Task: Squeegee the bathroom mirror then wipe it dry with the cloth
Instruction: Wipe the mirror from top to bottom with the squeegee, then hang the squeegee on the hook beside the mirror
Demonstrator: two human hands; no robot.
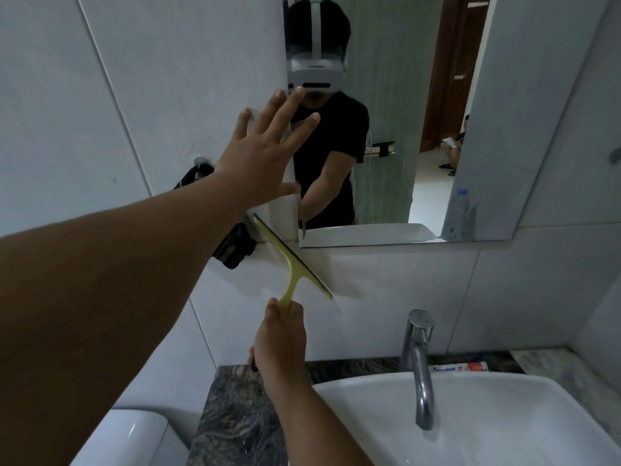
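Observation:
The frameless mirror (386,129) hangs on the tiled wall above the basin. My left hand (265,153) is spread flat against the wall at the mirror's left edge, with fingertips over the glass. My right hand (280,341) grips the handle of a yellow squeegee (290,260). Its blade lies tilted against the wall tile just below the mirror's lower left corner. A dark cloth-like bundle (235,245) hangs on the wall behind my left forearm, partly hidden.
A white basin (487,428) with a chrome tap (418,361) sits below. A toothpaste tube (460,367) lies on the dark stone counter (235,415) behind it. A toilet cistern (134,438) stands at lower left.

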